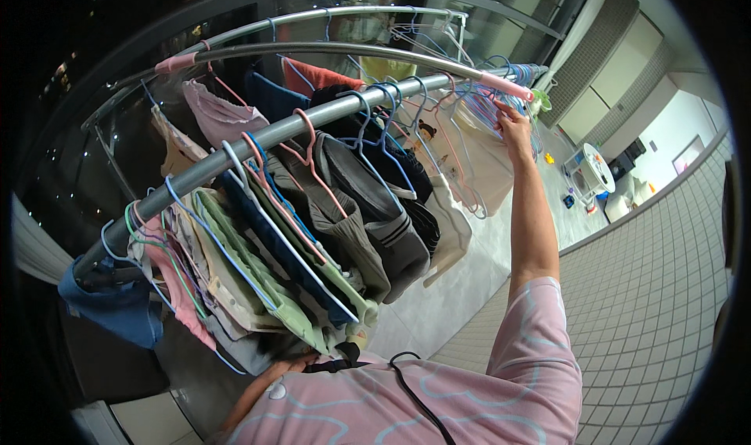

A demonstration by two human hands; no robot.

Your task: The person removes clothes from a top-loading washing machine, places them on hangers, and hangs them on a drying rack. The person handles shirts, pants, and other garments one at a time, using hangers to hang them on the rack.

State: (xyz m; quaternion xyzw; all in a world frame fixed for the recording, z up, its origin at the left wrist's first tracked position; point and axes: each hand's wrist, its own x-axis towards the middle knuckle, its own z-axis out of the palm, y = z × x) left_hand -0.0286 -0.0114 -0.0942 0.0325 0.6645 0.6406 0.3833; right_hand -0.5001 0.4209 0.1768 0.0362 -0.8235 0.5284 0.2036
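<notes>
My right hand (511, 123) is raised at the far end of a thick grey clothes rail (328, 113), its fingers curled just below the pink grip (506, 86) of a steel clothes pole (328, 47). A dense bunch of thin hangers (478, 102) is beside the fingertips; whether they grip a hanger or the pole, I cannot tell. Low in front of my waist, my left hand (296, 364) is mostly hidden by hanging garments. Near it hang green trousers (281, 304) and a pink garment (170, 275). Grey shorts (399, 245) and a cream shirt (487, 157) hang farther along.
Behind, a second rail (364, 12) carries more hangers, below which hang a pink cloth (226, 110) and a red towel (317, 72). A tiled wall (651, 257) rises on the right. Beyond stand a small white table (597, 166) and toys on the floor.
</notes>
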